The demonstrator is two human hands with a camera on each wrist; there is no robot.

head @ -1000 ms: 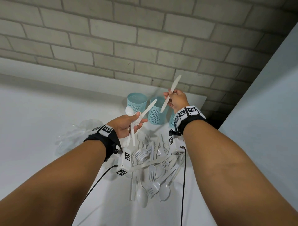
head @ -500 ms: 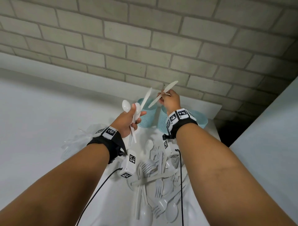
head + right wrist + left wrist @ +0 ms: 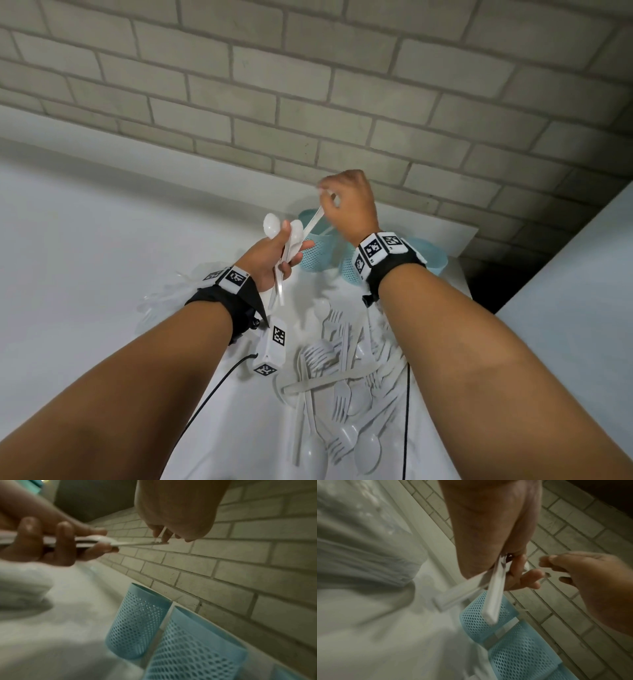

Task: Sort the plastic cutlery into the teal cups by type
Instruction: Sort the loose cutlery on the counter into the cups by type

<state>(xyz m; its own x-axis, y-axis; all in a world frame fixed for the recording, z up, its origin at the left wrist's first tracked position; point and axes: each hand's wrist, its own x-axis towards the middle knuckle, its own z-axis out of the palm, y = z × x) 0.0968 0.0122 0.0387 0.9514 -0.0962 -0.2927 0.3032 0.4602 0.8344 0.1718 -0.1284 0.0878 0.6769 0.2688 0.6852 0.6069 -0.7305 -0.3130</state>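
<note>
My left hand (image 3: 289,262) grips two white spoons (image 3: 272,224), bowls up, in front of the left teal mesh cup (image 3: 313,257). A white knife (image 3: 313,221) slants up from those fingers, and my right hand (image 3: 334,200) pinches its top end above the cup. The right wrist view shows the knife (image 3: 137,544) running from the left hand (image 3: 60,545) to my right fingertips. Spoon handles (image 3: 493,601) hang below my left palm. A second cup (image 3: 347,274) hides behind my right wrist, a third (image 3: 433,255) stands right. Loose cutlery (image 3: 339,377) lies piled on the table.
A crumpled clear plastic bag (image 3: 164,294) lies left of my left wrist. The brick wall (image 3: 308,85) rises right behind the cups. A white panel (image 3: 565,308) borders the table on the right, past a dark gap (image 3: 479,284).
My right hand has moved left and now pinches the knife that sticks out of my left hand; the knife it held before is out of sight. My left hand rose towards the cups.
</note>
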